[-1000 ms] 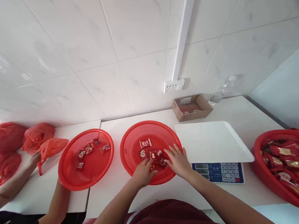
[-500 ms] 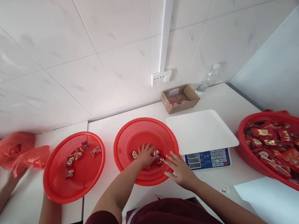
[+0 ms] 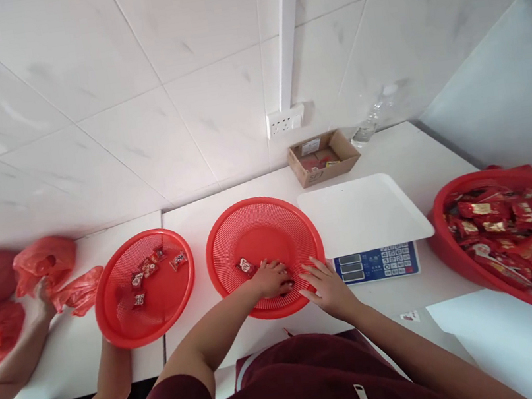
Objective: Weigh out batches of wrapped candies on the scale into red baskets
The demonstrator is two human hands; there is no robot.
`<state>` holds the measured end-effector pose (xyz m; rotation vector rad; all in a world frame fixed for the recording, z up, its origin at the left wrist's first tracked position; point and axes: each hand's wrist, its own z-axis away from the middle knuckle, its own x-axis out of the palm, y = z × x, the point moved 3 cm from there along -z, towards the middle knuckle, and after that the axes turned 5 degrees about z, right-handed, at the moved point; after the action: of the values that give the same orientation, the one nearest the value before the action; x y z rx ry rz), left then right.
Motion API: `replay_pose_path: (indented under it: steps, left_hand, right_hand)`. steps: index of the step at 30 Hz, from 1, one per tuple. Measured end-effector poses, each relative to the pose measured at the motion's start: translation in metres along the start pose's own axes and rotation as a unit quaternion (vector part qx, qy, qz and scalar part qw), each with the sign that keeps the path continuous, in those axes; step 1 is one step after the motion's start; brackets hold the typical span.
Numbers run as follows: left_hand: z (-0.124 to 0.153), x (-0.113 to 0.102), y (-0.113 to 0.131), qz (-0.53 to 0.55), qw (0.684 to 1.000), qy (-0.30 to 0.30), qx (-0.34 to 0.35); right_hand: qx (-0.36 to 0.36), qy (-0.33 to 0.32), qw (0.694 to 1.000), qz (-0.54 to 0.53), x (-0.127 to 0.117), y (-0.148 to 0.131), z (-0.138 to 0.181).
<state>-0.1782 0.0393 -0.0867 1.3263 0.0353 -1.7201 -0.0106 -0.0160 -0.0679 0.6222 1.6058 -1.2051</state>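
Observation:
A round red plastic basket [image 3: 264, 233] with perforated sides stands in front of me. My left hand [image 3: 272, 280] is inside it, palm down, with its fingers curled over small wrapped candies that are mostly hidden beneath them. Just left of those fingers lies a red-and-white wrapped candy [image 3: 244, 266]. My right hand [image 3: 329, 289] rests at the basket's right rim with its fingers spread, holding nothing.
Right of the basket sit a digital scale [image 3: 375, 263] with a white pan and a large red tub [image 3: 446, 252] full of wrapped sweets. Behind are a cardboard box [image 3: 327, 174] and a plastic bottle [image 3: 374, 118]. At left, a co-worker's hands are near another basket [image 3: 110, 329] and red bags [image 3: 44, 256].
My left hand's fingers have drawn together over the candies. My right hand stays open at the rim. The co-worker's far hand has moved up to a red bag. The view has shifted slightly.

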Motion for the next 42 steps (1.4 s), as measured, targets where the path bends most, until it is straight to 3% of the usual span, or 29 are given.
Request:
replay_pose_path:
  steps: [5, 9, 13, 16, 19, 24, 29, 31, 33, 37, 39, 42]
  left_hand:
    - [0.039, -0.017, -0.028, -0.023, 0.999, -0.024, -0.028]
    - [0.06, -0.027, -0.043, -0.018, 0.996, 0.02, -0.087]
    - [0.058, -0.027, -0.06, 0.018, 0.963, 0.089, -0.255]
    - [0.051, -0.022, -0.066, 0.053, 0.931, 0.086, -0.351]
    - [0.042, -0.013, -0.055, 0.065, 0.934, 0.058, -0.347]
    - [0.037, -0.003, -0.024, 0.02, 0.96, 0.002, -0.278]
    - [0.055, -0.013, -0.018, -0.036, 0.966, -0.007, -0.256]
    - [0.063, -0.018, -0.022, -0.045, 0.956, 0.013, -0.288]
    - [0.063, -0.021, -0.023, -0.054, 0.948, 0.029, -0.311]
    - [0.047, -0.035, -0.003, 0.006, 0.906, 0.189, -0.378]
    - [0.033, -0.042, 0.021, 0.067, 0.884, 0.284, -0.366]
    - [0.008, -0.047, 0.063, 0.112, 0.86, 0.388, -0.312]
  right_hand:
    - [0.003, -0.008, 1.0, -0.012, -0.004, -0.003, 0.004]
    - [-0.03, -0.033, 0.998, -0.045, -0.009, -0.007, 0.003]
    - [-0.047, -0.059, 0.996, -0.057, -0.012, -0.012, 0.002]
    - [-0.044, -0.066, 0.995, -0.061, -0.012, -0.017, -0.001]
    - [-0.04, -0.063, 0.995, -0.061, -0.008, -0.022, -0.005]
    - [-0.067, -0.054, 0.993, -0.083, 0.001, -0.028, -0.011]
    - [-0.106, -0.048, 0.989, -0.096, -0.02, -0.018, 0.002]
    - [-0.098, 0.0, 0.99, -0.1, -0.04, 0.003, 0.011]
    - [-0.044, 0.074, 0.991, -0.098, -0.065, 0.042, 0.023]
    - [0.184, 0.227, 0.955, -0.043, -0.116, 0.163, 0.069]
    - [0.3, 0.231, 0.926, -0.002, -0.132, 0.223, 0.101]
    - [0.422, 0.13, 0.897, 0.021, -0.133, 0.288, 0.143]
